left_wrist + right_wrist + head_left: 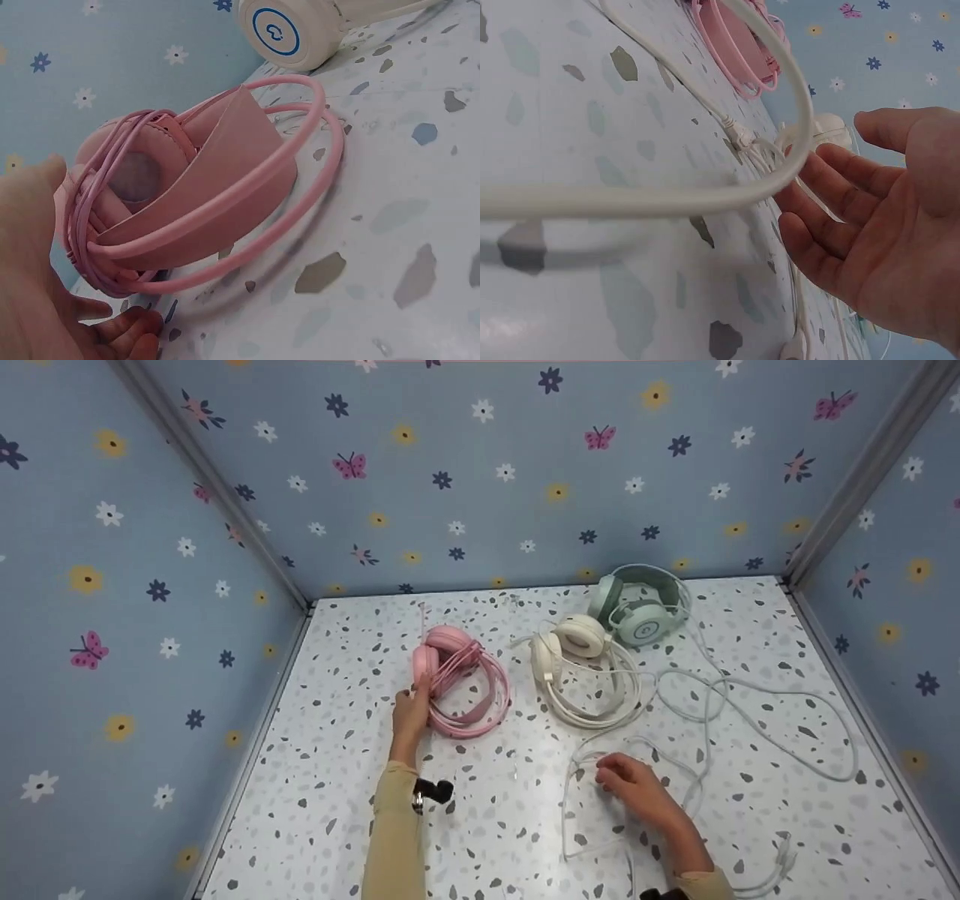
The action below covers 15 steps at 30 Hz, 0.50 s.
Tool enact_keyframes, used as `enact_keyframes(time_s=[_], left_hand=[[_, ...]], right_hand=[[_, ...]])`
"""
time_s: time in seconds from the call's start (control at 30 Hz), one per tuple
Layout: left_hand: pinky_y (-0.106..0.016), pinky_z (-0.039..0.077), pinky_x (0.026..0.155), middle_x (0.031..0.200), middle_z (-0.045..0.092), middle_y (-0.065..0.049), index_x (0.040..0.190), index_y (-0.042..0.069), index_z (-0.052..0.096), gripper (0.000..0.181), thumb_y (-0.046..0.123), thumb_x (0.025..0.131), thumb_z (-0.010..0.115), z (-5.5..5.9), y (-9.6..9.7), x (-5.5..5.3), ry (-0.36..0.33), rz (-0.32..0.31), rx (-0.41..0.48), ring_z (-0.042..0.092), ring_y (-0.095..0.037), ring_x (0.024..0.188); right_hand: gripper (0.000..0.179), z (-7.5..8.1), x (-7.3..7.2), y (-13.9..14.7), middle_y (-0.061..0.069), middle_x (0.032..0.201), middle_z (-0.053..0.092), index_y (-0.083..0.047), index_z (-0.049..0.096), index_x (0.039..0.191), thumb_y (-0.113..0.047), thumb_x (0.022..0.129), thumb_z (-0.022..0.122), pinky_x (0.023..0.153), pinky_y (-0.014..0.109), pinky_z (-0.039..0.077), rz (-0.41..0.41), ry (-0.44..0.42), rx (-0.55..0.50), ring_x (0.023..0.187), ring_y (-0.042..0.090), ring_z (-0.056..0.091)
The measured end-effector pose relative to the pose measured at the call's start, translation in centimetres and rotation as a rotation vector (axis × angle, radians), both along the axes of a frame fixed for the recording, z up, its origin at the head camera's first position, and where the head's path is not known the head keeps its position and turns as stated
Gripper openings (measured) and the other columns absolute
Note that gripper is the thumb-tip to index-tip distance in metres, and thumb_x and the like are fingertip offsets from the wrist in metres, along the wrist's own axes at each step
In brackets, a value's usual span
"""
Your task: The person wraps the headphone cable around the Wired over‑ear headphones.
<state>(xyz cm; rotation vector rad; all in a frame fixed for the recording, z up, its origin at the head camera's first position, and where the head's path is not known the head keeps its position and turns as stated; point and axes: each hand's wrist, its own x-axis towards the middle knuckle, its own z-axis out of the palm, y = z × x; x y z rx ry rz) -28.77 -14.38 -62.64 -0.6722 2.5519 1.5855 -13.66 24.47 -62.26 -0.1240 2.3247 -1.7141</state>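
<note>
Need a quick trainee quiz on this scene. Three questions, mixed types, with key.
1. What is nearest the left hand?
2. True or false: in the right wrist view, a whitish cable crosses in front of the right hand.
3. Which sit nearer the back wall in the head view: (a) cream headphones or (b) green headphones?

Key: 1. Pink headphones. 2. True. 3. b.

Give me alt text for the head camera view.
A person's left hand is at the edge of pink headphones on a speckled white table; the right hand is near loose white cable. Cream headphones and green headphones lie right of the pink pair.
</note>
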Motion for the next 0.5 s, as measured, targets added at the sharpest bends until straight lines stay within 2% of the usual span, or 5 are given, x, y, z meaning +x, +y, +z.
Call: enact_keyframes(time_s=[0.1,0.17,0.33,0.43,0.5], left_hand=[[-0.058,0.033,0.099,0.137,0.041,-0.03,0.141,0.0,0.041,0.079,0.062,0.093,0.039,-0.5,0.3,2.9,-0.046,-0.06,-0.259,0.038,-0.048,0.125],[-0.064,0.032,0.096,0.138,0.039,-0.029,0.139,0.004,0.046,0.072,0.06,0.095,0.04,-0.5,0.6,5.2,-0.088,-0.153,-0.388,0.034,-0.049,0.126],[-0.073,0.019,0.099,0.151,0.023,-0.028,0.142,0.008,0.046,0.071,0.053,0.089,0.06,0.2,1.3,10.6,-0.106,-0.365,-0.465,0.014,-0.053,0.137],[-0.077,0.016,0.097,0.153,0.014,-0.031,0.146,0.015,0.041,0.094,0.053,0.07,0.08,0.2,2.5,12.8,-0.127,-0.478,-0.519,0.007,-0.06,0.135],[-0.079,0.015,0.095,0.154,0.01,-0.031,0.148,0.021,0.039,0.109,0.055,0.057,0.086,-0.1,3.5,13.4,-0.133,-0.534,-0.556,0.005,-0.062,0.134]], right_hand=[[0.027,0.7,0.4,0.0,0.021,0.098,0.063,0.009,0.056,0.114,-0.014,0.1,0.053,0.081,0.046,0.051,-0.001,-0.024,-0.023,0.093,0.039,0.061],[0.026,0.7,0.3,0.1,0.022,0.099,0.063,0.011,0.056,0.115,-0.011,0.1,0.052,0.084,0.048,0.05,-0.017,-0.039,-0.031,0.095,0.04,0.061],[0.025,-1.3,-0.5,0.0,0.015,0.094,0.065,0.007,0.06,0.114,-0.013,0.099,0.055,0.08,0.035,0.051,-0.136,-0.045,-0.015,0.09,0.029,0.062],[0.02,-2.3,-0.3,-0.1,0.01,0.089,0.065,0.002,0.063,0.11,-0.013,0.098,0.057,0.073,0.029,0.05,-0.219,-0.033,0.001,0.083,0.023,0.062],[0.017,-2.6,0.0,0.0,0.008,0.088,0.065,0.0,0.064,0.108,-0.012,0.097,0.058,0.073,0.027,0.05,-0.262,-0.023,0.006,0.083,0.022,0.062]])
